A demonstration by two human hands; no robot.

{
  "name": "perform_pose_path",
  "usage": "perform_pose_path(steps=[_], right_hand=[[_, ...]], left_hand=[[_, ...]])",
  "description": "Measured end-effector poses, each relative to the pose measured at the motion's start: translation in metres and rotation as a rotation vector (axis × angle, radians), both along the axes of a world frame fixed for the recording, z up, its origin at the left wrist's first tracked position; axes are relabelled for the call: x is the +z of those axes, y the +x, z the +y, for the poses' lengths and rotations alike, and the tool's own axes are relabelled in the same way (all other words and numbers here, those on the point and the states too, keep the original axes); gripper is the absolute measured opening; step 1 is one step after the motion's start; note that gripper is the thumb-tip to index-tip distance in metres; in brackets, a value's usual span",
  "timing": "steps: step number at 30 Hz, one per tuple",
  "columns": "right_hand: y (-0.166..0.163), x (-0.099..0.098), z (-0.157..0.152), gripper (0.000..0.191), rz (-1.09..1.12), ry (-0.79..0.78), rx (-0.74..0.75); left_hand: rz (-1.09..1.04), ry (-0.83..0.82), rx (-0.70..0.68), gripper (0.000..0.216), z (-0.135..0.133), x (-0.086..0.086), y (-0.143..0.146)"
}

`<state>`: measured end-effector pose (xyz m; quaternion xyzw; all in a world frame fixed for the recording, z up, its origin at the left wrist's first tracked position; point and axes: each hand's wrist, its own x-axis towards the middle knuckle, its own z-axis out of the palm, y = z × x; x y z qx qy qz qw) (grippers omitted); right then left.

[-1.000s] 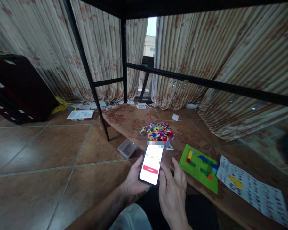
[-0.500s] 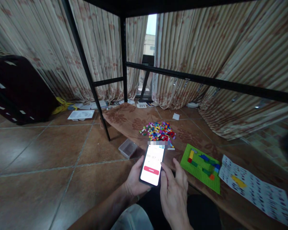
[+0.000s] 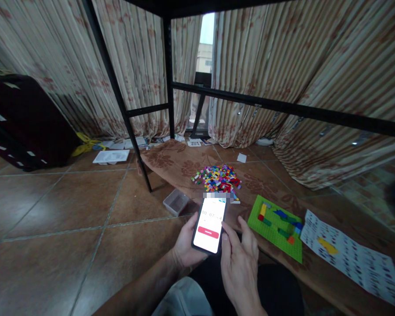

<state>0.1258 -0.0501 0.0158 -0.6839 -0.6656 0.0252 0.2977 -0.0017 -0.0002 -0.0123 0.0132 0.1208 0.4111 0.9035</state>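
Note:
My left hand [image 3: 184, 243] is wrapped round a phone [image 3: 209, 224] whose lit white screen shows a running timer and a red button. My right hand [image 3: 238, 259] rests against the phone's right edge, fingers loosely apart, one fingertip at the screen's side. Just beyond the phone lies a pile of small coloured bricks [image 3: 217, 177] on a brown flowered cloth [image 3: 171, 160]. To the right sits a green baseplate [image 3: 274, 226] with several bricks fixed on it, and a printed instruction sheet [image 3: 352, 259] lies past that.
A small clear plastic box [image 3: 175, 202] sits on the tiled floor left of the cloth. A black metal frame [image 3: 118, 101] stands over the area, with curtains behind. A dark suitcase [image 3: 23, 123] and papers [image 3: 111, 156] lie at the left.
The timer on the phone has counted on. The view has tipped slightly, and both hands with the phone have stayed nearly in place.

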Motion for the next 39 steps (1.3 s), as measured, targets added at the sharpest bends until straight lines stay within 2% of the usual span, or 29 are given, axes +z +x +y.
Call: perform_pose_path(steps=[14,39], right_hand=[[0.0005,0.0,-0.0005,0.042,0.009,0.004,0.004],[-0.004,0.0006,-0.0009,0.042,-0.029,0.018,0.008]], left_hand=[[0.049,0.045,-0.017,0.053,0.0011,-0.003,0.0002],[0.013,-0.034,0.02,0.052,0.0004,0.0011,0.0015]])
